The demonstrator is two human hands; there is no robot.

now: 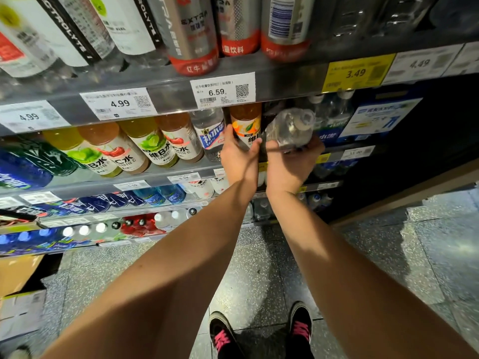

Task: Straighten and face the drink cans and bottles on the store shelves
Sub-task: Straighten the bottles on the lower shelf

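Observation:
On the middle shelf (181, 174) stands a row of vitamin-water bottles with coloured fruit labels. My left hand (239, 156) grips the orange-labelled bottle (246, 125) at the right end of that row, fingers around its lower part. My right hand (290, 161) holds a clear water bottle (291, 128) from below; it is tilted, with its cap pointing towards me, just in front of the shelf. A white-and-blue labelled bottle (211, 133) stands directly left of my left hand.
The upper shelf (285, 76) carries large silver-and-red bottles (191, 35) and price tags just above my hands. Blue-labelled water bottles (334, 120) stand to the right. Lower shelves hold more bottles. Cardboard boxes (20, 294) sit on the floor at left.

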